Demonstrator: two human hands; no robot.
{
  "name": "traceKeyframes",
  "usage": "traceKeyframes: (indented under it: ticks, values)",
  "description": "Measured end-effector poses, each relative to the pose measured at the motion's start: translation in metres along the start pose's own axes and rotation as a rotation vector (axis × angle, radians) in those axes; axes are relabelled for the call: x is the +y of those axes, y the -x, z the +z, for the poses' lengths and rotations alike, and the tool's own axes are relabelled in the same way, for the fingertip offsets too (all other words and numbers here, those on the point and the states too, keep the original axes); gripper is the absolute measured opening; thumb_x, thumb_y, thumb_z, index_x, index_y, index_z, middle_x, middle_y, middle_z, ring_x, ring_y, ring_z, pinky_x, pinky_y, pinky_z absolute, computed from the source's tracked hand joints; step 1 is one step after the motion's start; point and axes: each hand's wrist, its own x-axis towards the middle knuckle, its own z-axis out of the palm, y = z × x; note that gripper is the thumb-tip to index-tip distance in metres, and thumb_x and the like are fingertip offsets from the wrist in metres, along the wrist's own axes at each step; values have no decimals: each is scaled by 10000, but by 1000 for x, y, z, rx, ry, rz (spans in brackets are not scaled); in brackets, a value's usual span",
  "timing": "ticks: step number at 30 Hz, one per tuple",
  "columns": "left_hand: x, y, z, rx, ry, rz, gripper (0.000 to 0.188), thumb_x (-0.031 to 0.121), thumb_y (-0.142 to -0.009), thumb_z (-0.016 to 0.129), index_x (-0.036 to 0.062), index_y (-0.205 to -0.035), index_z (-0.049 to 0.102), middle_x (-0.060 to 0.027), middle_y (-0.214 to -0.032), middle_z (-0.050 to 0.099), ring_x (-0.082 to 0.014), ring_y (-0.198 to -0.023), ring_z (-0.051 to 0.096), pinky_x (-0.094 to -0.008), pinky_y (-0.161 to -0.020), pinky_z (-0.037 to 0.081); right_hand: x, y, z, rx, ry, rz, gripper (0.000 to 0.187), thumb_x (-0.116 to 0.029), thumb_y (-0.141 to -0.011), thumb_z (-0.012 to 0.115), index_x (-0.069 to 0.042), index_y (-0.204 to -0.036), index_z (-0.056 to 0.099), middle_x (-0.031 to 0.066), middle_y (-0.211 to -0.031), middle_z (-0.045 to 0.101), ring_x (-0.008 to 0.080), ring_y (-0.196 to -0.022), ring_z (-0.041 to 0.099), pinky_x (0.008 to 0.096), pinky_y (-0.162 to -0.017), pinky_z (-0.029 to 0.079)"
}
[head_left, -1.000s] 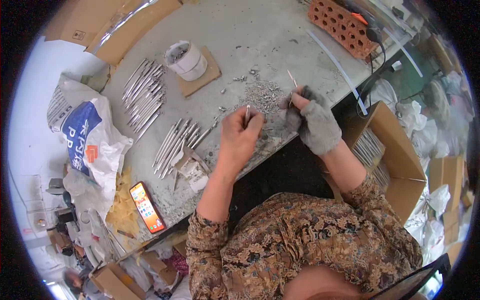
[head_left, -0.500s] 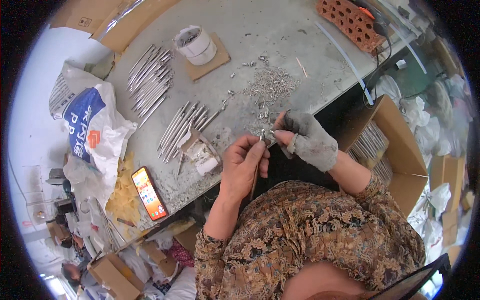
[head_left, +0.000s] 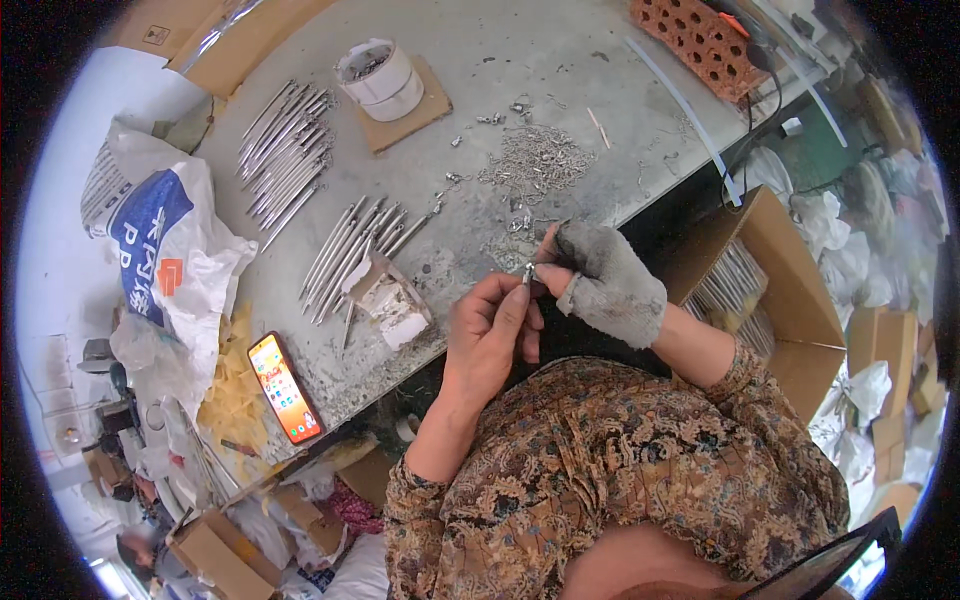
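My left hand (head_left: 482,335) is bare and closed, pinching a slim metal rod (head_left: 528,276) upright, its shiny tip sticking out above thumb and forefinger. Against that tip press the thumb and forefinger of my right hand (head_left: 612,285), which wears a dirty grey glove with bare fingertips. Whatever small piece sits between them is too small to make out. Just beyond the hands, a pile of tiny metal parts (head_left: 537,163) lies on the grey table (head_left: 450,90). Left of it are two groups of silvery rods (head_left: 345,255), and a small torn white box (head_left: 392,305) stands against the nearer group.
A white tub (head_left: 380,82) of small parts stands on cardboard. At the left lie a phone (head_left: 286,388) with its screen lit and a white-and-blue sack (head_left: 165,235). A perforated red brick (head_left: 697,45) is at the far right. An open carton (head_left: 790,310) of rods stands beside my right arm.
My right fingertips have moved left onto the rod's tip; a small gap showed there before. The table and things on it sit slightly further left in the view.
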Motion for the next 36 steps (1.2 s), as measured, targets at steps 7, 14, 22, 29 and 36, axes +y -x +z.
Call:
traceKeyframes:
  ticks: [7,14,22,29,36]
  values:
    - [5,-1,9,36,-130,-50,205,215,-925,472,22,-934,542,-46,-655,537,-106,-454,462,-233,-401,371,-1,4,4,132,144,-25,151,-102,-776,569,31,-843,547,159,-694,558,227,-639,551,328,-609,445]
    - [1,6,-1,-70,256,-354,209,217,-930,459,35,-1012,521,-37,-572,467,-85,-378,358,-214,-340,268,11,1,-1,-171,-115,122,215,-157,-803,598,32,-898,557,163,-702,587,207,-581,575,310,-576,468]
    - [2,0,-5,-89,428,-349,204,198,-908,492,24,-1014,512,-51,-562,469,-99,-347,342,-218,-311,260,16,13,-9,-46,42,-24,107,-74,-804,567,-33,-903,567,144,-830,602,283,-669,580,328,-621,458]
    - [-2,-3,-4,-62,399,-311,229,209,-900,507,28,-1036,535,-79,-678,560,-117,-405,440,-226,-342,321,11,6,-9,-45,563,-319,181,-92,-743,590,-69,-920,559,134,-775,534,352,-702,555,398,-585,448]
    - [-3,-12,1,-49,336,-158,193,195,-885,529,13,-937,565,-75,-709,581,-129,-486,502,-237,-408,387,0,15,-3,-239,675,-214,524,-119,-694,613,-149,-1187,438,130,-850,552,345,-744,580,415,-613,470]
